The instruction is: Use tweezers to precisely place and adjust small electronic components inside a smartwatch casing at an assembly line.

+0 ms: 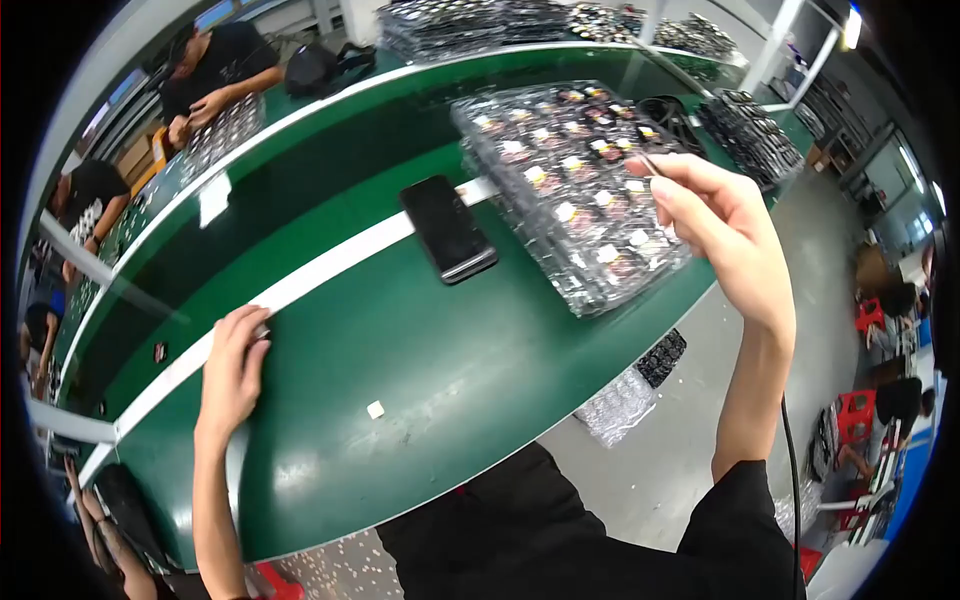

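Observation:
My right hand (735,225) is raised over the right side of a stack of clear plastic trays (560,240). Thumb and forefinger pinch a thin, pointed metal tool (649,165); its exact kind is hard to tell. Small parts with white tops and dark bodies fill the top tray's pockets. At the left, my left hand (232,370) rests by the white strip (330,263) that runs along the green table (400,340). Its fingers are closed round a small greyish thing (262,331), mostly hidden. A small white square piece (375,409) lies on the table between my hands.
A black phone (447,230) lies across the white strip, left of the trays. More trays (750,135) stand at the far right, beside a dark cable (668,115). A small dark part (160,351) sits at the far left. Across the table a person (215,75) handles parts.

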Demonstrator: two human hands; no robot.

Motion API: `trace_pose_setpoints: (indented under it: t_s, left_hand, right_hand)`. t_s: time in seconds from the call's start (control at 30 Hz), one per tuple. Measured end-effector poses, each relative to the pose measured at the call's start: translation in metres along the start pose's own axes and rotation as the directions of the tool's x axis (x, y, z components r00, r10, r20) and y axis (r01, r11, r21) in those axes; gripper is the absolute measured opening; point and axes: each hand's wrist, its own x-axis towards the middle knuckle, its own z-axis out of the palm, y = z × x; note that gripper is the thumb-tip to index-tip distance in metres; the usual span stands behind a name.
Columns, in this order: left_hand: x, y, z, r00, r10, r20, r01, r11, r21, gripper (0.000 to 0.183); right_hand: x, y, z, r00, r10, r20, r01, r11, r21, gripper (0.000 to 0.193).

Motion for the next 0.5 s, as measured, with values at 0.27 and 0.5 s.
trace_pose_setpoints:
  t_s: [0.27, 0.5]
  left_hand:
    - [-0.019, 0.118, 0.126, 0.985, 0.165, -0.059, -0.174, 0.953, -0.247, 0.043]
    - [-0.048, 0.109, 0.141, 0.997, -0.005, -0.071, -0.018, 0.949, -0.316, 0.052]
  right_hand:
    - [-0.019, 0.007, 0.135, 0.833, 0.006, 0.554, 0.043, 0.996, -0.074, 0.026]
    - [0.006, 0.078, 0.194, 0.794, 0.142, 0.591, -0.113, 0.990, -0.086, 0.020]
